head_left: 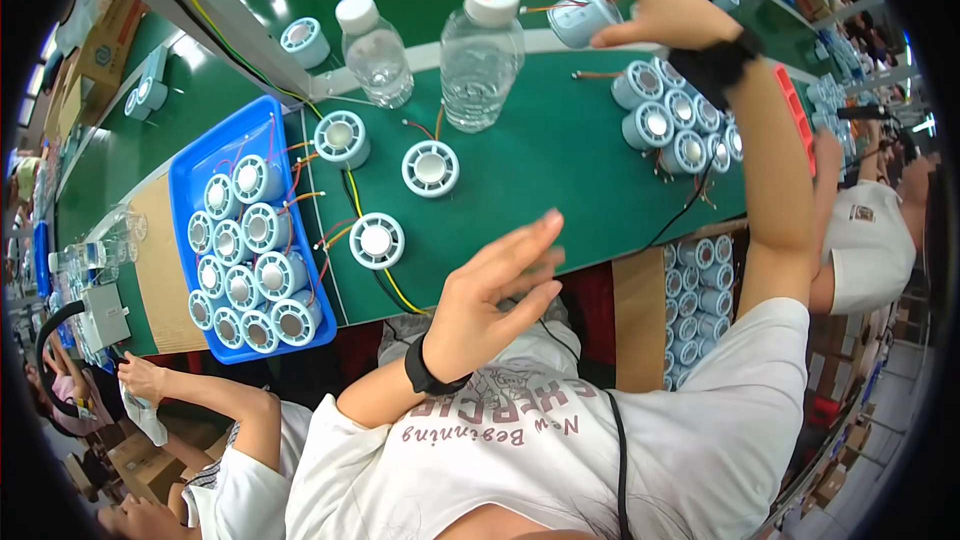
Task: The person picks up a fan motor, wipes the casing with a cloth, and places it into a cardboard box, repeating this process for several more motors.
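My right hand (665,12) reaches over the far side of the green table and grips a light blue round motor (583,18) between thumb and fingers. Red and yellow wires stick out leftward from that motor. Over the near table edge, my left hand (500,290) is empty, its fingers stretched out. Nearest to it is a motor (377,240) lying with its silver disc up. Two more motors, one (431,169) in the middle and another (342,138) farther left, lie beyond it. A cluster of similar motors (685,120) sits below my right forearm.
On the left, a blue tray (180,175) holds several motors. Two clear bottles, a large one (482,60) and a smaller one (376,55), stand at the back. A cardboard box (638,325) of motors is beside me at the right. Co-workers sit on both sides.
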